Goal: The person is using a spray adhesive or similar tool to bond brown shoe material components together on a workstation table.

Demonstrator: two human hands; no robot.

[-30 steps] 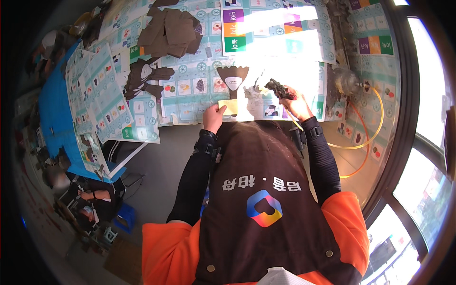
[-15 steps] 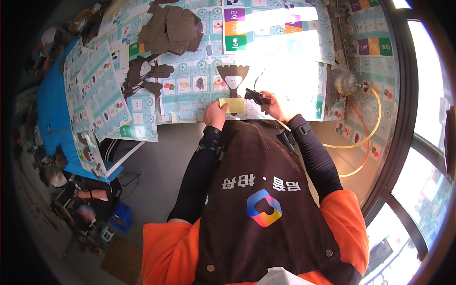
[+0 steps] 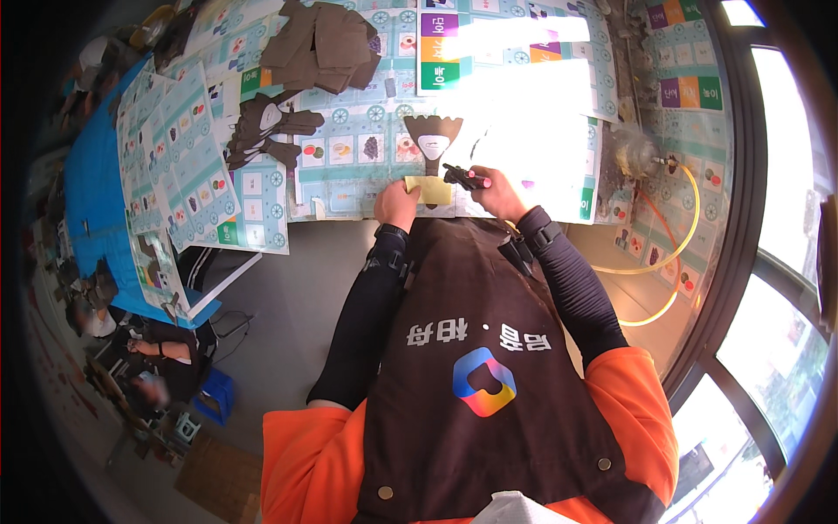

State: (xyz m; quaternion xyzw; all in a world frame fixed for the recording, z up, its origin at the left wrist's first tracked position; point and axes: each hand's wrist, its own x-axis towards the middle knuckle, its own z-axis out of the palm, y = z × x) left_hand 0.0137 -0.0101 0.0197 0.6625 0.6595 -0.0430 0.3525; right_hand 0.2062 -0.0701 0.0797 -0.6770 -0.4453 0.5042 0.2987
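In front of me lies a dark brown fan-shaped piece [image 3: 433, 126] with a scalloped top, a white patch and a narrow stem toward me. My left hand [image 3: 397, 206] pinches a small yellow card [image 3: 429, 191] by its left end, laid across the stem and hiding part of it. My right hand [image 3: 503, 196] is closed round a small black spray gun [image 3: 458, 175], its front end just above the card's right corner. The gun's exact shape is partly hidden by my fingers.
Brown flat pieces [image 3: 321, 48] are heaped at the back, and more fan-shaped ones [image 3: 266, 131] lie to the left. Printed sheets cover the table [image 3: 349, 210]. Yellow and orange hoses [image 3: 696, 214] loop at right. Another person [image 3: 166, 349] sits far left. Glare whitens the right side.
My right hand has shifted slightly left, bringing the spray gun closer to the card. The card has tilted a little in my left hand, which stays near the same place.
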